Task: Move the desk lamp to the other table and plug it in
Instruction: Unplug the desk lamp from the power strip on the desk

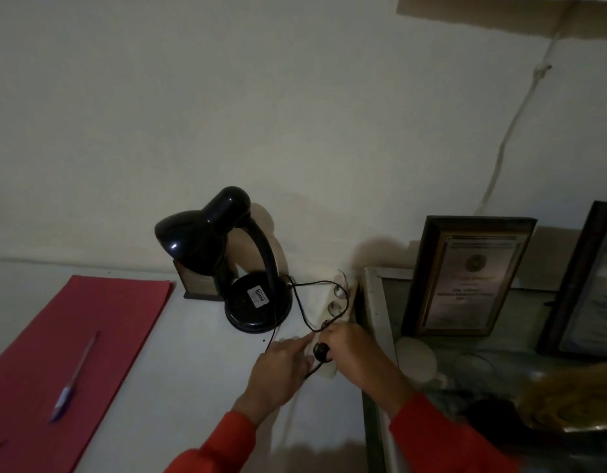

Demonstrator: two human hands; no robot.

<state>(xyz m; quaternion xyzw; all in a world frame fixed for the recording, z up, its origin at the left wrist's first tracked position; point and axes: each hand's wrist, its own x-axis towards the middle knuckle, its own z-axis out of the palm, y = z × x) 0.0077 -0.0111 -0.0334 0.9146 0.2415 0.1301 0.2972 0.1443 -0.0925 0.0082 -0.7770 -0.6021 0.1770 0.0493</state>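
Now, from left to right, as we see it:
Red folder [80,339]: lies flat on the white table [192,387], far left of our fingers, well apart from them.
Pen [75,375]: blue-capped, resting on the red folder, pointing away from us.
Small box [198,285]: dark-framed, against the wall, partly hidden behind the lamp's shade.
Desk lamp [247,268]: black, upright on the white table, just beyond and left of our fingertips; shade tipped down to the left, round base bearing a white label.
Cord [303,312]: thin and black, loops from the lamp base over the strip and down between our two hands.
Left hand [281,373]: index finger stretched out toward the plug, its tip just beside it; the other fingers are curled in. We cannot tell whether they pinch the cord.
Plug [320,350]: black, round, seated against the near end of the strip, between both hands.
Right hand [351,353]: fingers pressed together and bent around the right side of the plug, touching it.
Power strip [336,302]: white, runs away from our fingers toward the wall, two free sockets showing beyond the plug.
Sleeves [441,435]: red, on both forearms.
Framed certificate [465,278]: leans on the wall, on the glass-topped surface to the right of our right hand.
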